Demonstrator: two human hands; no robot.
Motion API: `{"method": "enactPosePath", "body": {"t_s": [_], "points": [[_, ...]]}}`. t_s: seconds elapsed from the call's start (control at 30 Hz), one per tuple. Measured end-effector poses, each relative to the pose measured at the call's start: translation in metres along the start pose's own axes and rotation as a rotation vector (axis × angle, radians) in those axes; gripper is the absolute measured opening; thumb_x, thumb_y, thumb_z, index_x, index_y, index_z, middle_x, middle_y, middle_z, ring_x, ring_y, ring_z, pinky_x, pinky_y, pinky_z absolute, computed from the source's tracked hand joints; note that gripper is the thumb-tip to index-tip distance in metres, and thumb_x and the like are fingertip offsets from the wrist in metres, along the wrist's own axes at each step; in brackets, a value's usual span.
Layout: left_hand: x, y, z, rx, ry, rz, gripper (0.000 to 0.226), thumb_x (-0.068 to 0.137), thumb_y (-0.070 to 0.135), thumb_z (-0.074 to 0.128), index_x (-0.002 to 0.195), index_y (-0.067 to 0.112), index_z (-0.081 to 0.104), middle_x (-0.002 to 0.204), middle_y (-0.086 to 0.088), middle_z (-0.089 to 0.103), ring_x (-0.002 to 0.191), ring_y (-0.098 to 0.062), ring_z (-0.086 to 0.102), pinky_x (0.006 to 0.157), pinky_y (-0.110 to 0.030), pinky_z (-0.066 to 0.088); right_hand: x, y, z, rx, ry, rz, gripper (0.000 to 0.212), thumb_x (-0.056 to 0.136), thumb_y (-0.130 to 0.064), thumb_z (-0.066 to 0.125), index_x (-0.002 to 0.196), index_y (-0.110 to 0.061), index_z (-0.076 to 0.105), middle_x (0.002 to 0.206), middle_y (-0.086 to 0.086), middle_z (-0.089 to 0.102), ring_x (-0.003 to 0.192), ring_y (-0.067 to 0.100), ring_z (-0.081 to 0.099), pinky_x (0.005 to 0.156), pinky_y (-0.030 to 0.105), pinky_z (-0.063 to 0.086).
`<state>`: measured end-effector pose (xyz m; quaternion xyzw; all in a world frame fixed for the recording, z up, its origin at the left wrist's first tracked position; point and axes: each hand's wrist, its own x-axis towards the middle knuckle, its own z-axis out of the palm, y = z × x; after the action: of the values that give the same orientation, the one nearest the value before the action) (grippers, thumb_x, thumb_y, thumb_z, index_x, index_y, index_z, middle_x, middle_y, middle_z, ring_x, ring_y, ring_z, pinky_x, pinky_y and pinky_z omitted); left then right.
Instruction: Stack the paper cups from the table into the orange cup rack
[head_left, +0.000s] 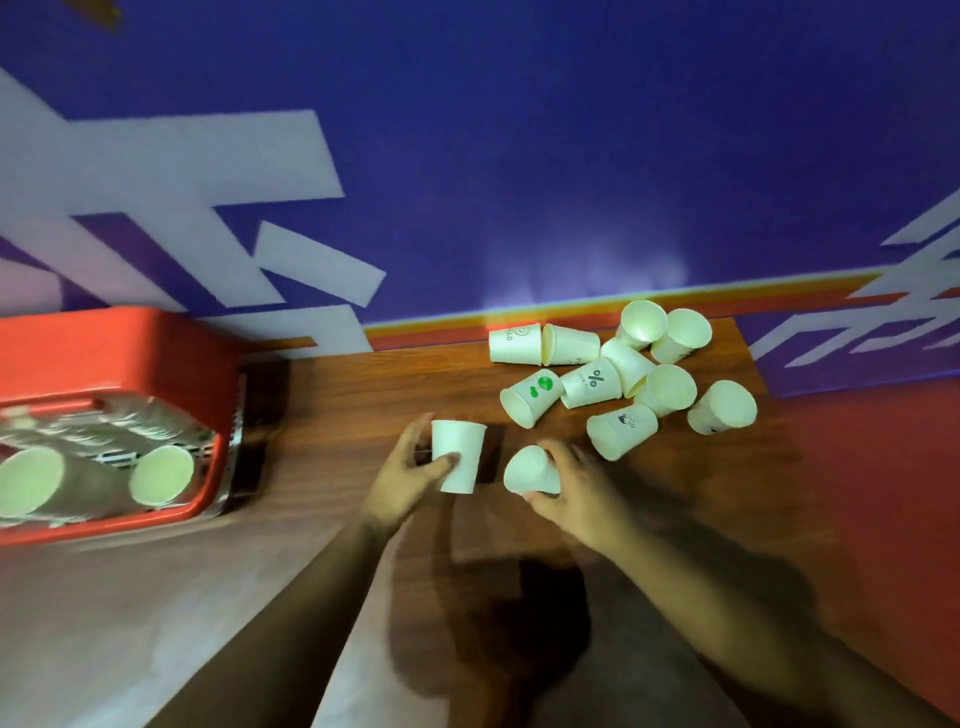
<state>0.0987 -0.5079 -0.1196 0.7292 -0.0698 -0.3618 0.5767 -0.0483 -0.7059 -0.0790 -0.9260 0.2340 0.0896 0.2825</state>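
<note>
Several white paper cups (597, 382) lie scattered on their sides on the wooden table (363, 395), toward its far right. My left hand (402, 475) grips one upright white cup (460, 460) near the table's middle. Just to its right, my right hand (571, 486) holds another white cup (530, 470), tilted with its mouth facing left. The orange cup rack (104, 338) stands at the left edge, blurred, with stacks of cups (161, 475) lying inside it, mouths toward me.
A blue wall with pale stripes (519, 156) rises right behind the table. A red floor (872, 467) shows beyond the table's right edge. A dark stain or shadow (498, 629) marks the near surface between my forearms.
</note>
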Motion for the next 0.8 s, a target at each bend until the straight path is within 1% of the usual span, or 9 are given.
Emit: {"method": "enactPosePath", "body": {"t_s": [0.13,0.23,0.3,0.37,0.47,0.53,0.63,0.73,0.8], "points": [[-0.032,-0.002,-0.08,-0.098,0.123,0.031,0.081,0.069,0.047,0.081,0.141,0.032,0.047,0.124,-0.005,0.063,0.115,-0.022,0.062,0.091,-0.038,0.056,0.019,-0.075,0.015,0.166,-0.049,-0.025,0.065,0.081,-0.039,0.073,0.136,-0.026,0.041,0.136,-0.003,0.05,0.126,0.016,0.047,0.099,0.03,0.042],[-0.06,0.001,-0.13,-0.143,0.214,0.08,0.072,0.07,0.042,0.079,0.134,0.027,0.051,0.124,-0.003,0.065,0.115,-0.021,0.063,0.097,-0.046,0.054,0.027,-0.133,0.032,0.298,-0.064,-0.034,0.061,0.077,-0.036,0.076,0.129,-0.027,0.046,0.126,-0.006,0.054,0.117,0.015,0.051,0.092,0.025,0.04],[-0.078,0.0,-0.166,-0.181,0.279,0.113,0.061,0.075,0.029,0.077,0.13,0.023,0.051,0.119,-0.006,0.067,0.114,-0.025,0.063,0.093,-0.044,0.055,0.032,-0.172,0.046,0.336,-0.084,-0.048,0.059,0.076,-0.036,0.076,0.127,-0.028,0.047,0.124,-0.008,0.055,0.113,0.014,0.052,0.09,0.026,0.041],[-0.093,-0.002,-0.198,-0.177,0.35,0.15,0.057,0.076,0.023,0.075,0.127,0.025,0.049,0.116,-0.009,0.067,0.11,-0.025,0.065,0.087,-0.039,0.057,0.036,-0.207,0.059,0.346,-0.092,-0.074,0.06,0.077,-0.036,0.076,0.128,-0.028,0.047,0.125,-0.008,0.055,0.113,0.014,0.052,0.091,0.027,0.044],[-0.106,-0.009,-0.244,-0.075,0.478,0.203,0.068,0.075,0.026,0.078,0.133,0.029,0.042,0.127,-0.001,0.06,0.111,-0.014,0.063,0.087,-0.032,0.055,0.04,-0.25,0.079,0.345,-0.101,-0.122,0.06,0.077,-0.036,0.077,0.127,-0.027,0.047,0.126,-0.007,0.056,0.113,0.016,0.054,0.09,0.032,0.05],[-0.107,-0.015,-0.265,-0.001,0.542,0.237,0.079,0.076,0.028,0.078,0.143,0.029,0.037,0.137,0.001,0.053,0.116,-0.014,0.06,0.091,-0.031,0.054,0.043,-0.271,0.089,0.349,-0.108,-0.132,0.058,0.077,-0.036,0.078,0.126,-0.028,0.047,0.127,-0.006,0.058,0.112,0.016,0.056,0.089,0.034,0.052],[-0.103,-0.026,-0.281,0.129,0.668,0.286,0.085,0.075,0.025,0.081,0.147,0.028,0.036,0.141,0.005,0.042,0.124,-0.018,0.054,0.1,-0.038,0.05,0.046,-0.295,0.1,0.357,-0.098,-0.121,0.056,0.078,-0.034,0.078,0.125,-0.028,0.048,0.122,-0.007,0.059,0.106,0.013,0.056,0.087,0.032,0.051],[-0.097,-0.033,-0.281,0.153,0.767,0.337,0.082,0.077,0.015,0.082,0.144,0.03,0.037,0.137,0.017,0.041,0.127,-0.023,0.051,0.101,-0.048,0.049,0.048,-0.307,0.108,0.359,-0.098,-0.111,0.056,0.079,-0.032,0.078,0.125,-0.028,0.047,0.116,-0.009,0.056,0.101,0.009,0.052,0.083,0.027,0.048],[-0.094,-0.032,-0.273,0.165,0.83,0.348,0.079,0.079,0.011,0.08,0.144,0.026,0.037,0.138,0.011,0.041,0.129,-0.023,0.048,0.103,-0.049,0.048,0.049,-0.308,0.109,0.358,-0.074,-0.102,0.06,0.078,-0.032,0.079,0.128,-0.03,0.045,0.12,-0.009,0.054,0.103,0.007,0.05,0.086,0.027,0.051]]}}
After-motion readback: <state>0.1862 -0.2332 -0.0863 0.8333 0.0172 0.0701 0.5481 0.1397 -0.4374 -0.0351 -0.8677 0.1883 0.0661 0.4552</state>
